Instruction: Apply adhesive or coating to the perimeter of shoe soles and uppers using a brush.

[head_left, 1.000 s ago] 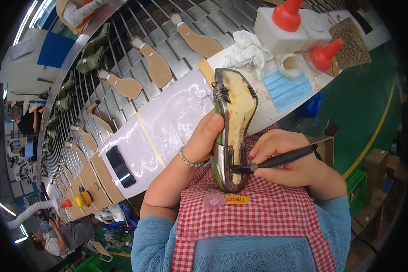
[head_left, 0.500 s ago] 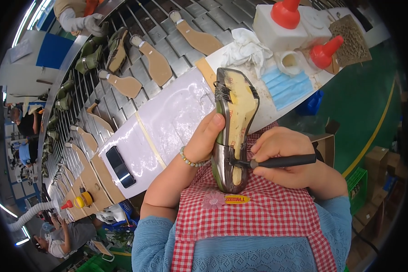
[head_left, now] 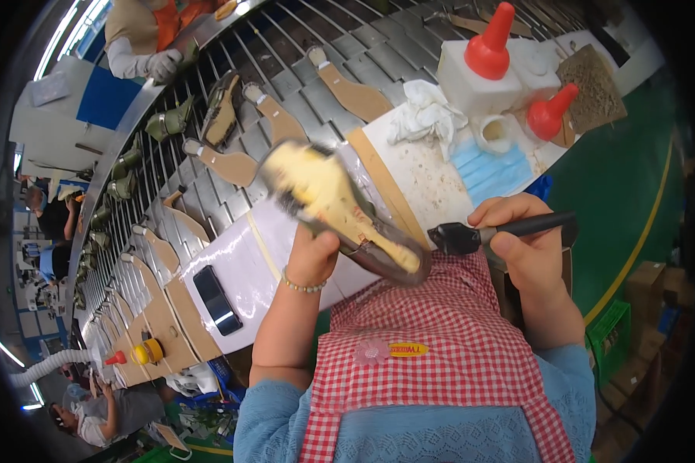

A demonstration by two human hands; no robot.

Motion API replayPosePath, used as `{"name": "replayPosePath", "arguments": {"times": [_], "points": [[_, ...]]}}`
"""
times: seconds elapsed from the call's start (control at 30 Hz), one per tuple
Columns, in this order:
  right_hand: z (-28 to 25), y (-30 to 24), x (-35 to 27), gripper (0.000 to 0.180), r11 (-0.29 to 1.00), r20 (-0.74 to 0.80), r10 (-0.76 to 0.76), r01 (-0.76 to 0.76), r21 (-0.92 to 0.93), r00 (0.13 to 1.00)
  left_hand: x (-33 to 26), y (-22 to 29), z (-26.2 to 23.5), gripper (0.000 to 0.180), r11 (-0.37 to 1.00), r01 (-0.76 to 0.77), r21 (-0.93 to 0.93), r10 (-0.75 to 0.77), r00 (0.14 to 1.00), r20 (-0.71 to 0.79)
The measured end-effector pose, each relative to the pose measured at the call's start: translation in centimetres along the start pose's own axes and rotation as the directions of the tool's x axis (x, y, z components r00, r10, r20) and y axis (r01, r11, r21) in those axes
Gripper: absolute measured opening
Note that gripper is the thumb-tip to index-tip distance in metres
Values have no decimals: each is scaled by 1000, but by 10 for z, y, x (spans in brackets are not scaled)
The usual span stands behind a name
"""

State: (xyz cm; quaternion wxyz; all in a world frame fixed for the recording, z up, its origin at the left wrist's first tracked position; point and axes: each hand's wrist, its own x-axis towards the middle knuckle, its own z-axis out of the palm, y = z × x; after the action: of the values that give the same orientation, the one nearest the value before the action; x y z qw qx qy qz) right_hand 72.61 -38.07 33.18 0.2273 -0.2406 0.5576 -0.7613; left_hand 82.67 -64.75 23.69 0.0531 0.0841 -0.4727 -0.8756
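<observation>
My left hand point(head_left: 312, 256) grips an unfinished shoe point(head_left: 338, 207) from below, its pale yellow underside facing up. The shoe is tilted with its wide end toward the conveyor, and that end is smeared by motion. In my right hand point(head_left: 534, 245) is a black-handled brush point(head_left: 455, 238), held between thumb and fingers. Its dark bristle head points left, just beside the narrow end of the shoe and apart from it. Below both hands hangs a red checked apron point(head_left: 417, 332).
A slatted metal conveyor point(head_left: 286, 69) carries several tan soles point(head_left: 354, 92) and green shoe uppers point(head_left: 168, 119). White containers point(head_left: 471, 73) with red cone tops, an open pot point(head_left: 493, 133), a blue mask point(head_left: 486, 171) and a phone point(head_left: 217, 299) lie near. Across the conveyor is a co-worker's gloved hand point(head_left: 164, 66).
The shoe has swung left toward the conveyor in my left hand, its wide end turned away. My right hand has drawn the brush off the shoe, up and to the right.
</observation>
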Motion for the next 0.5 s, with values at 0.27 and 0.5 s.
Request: {"name": "replayPosePath", "arguments": {"times": [0.27, 0.5], "points": [[26, 60, 8, 20, 1000, -148, 7, -9, -16, 989, -46, -46, -11, 101, 612, -424, 668, 581, 814, -16], [40, 82, 0, 15, 956, -53, 288, -284, 77, 956, -70, -30, -1, 87, 464, -226, 857, 308, 948, 83]]}}
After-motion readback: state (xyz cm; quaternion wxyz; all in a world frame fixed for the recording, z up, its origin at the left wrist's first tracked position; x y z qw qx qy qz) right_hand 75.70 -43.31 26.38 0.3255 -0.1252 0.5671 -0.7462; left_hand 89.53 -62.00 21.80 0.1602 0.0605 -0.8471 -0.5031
